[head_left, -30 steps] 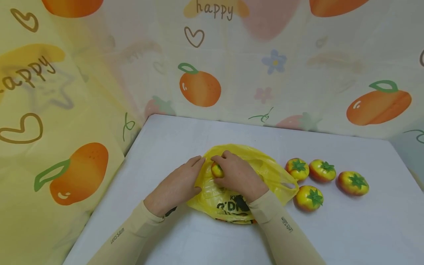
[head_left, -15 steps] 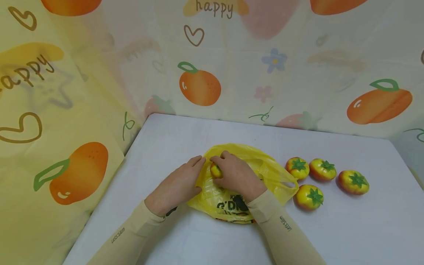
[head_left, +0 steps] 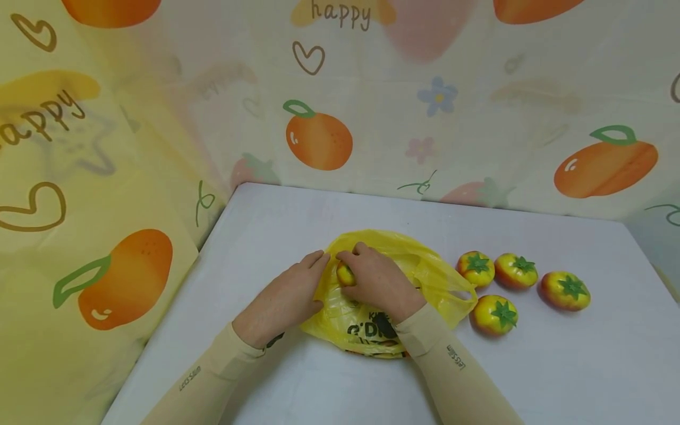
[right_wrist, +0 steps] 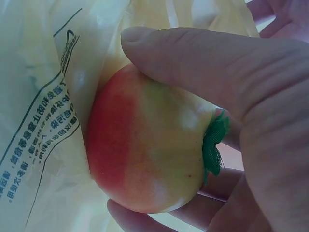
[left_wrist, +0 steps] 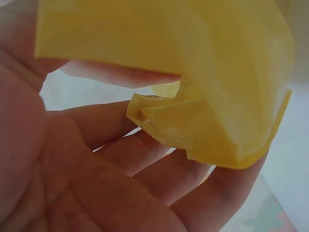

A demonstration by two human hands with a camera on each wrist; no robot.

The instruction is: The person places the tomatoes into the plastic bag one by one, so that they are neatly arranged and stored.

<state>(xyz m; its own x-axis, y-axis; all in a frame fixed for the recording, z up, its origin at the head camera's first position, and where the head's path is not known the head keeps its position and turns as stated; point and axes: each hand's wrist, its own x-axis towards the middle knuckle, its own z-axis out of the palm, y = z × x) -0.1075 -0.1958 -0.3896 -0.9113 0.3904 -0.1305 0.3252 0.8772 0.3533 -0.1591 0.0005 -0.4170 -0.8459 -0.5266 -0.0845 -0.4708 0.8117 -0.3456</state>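
A yellow plastic bag point(head_left: 398, 254) with dark print lies spread on the white table, its mouth facing up. Over its mouth, my right hand point(head_left: 379, 283) grips an artificial persimmon point(head_left: 345, 274). The right wrist view shows that persimmon point(right_wrist: 149, 150) close up, red and yellow with a green leafy top, between thumb and fingers against the plastic. My left hand point(head_left: 281, 301) is at the bag's left rim, thumb apart from the fingers. In the left wrist view, the yellow bag point(left_wrist: 227, 96) drapes over the extended fingers point(left_wrist: 140, 150) and partly covers the thumb.
Several more artificial persimmons point(head_left: 494, 316) sit on the table point(head_left: 297, 206) to the right of the bag, the nearest close to its handle loop. A patterned cloth point(head_left: 372, 118) stands behind the table and along its left side.
Both hands, the bag and the gripped persimmon stay almost still. The head view has shifted very slightly.
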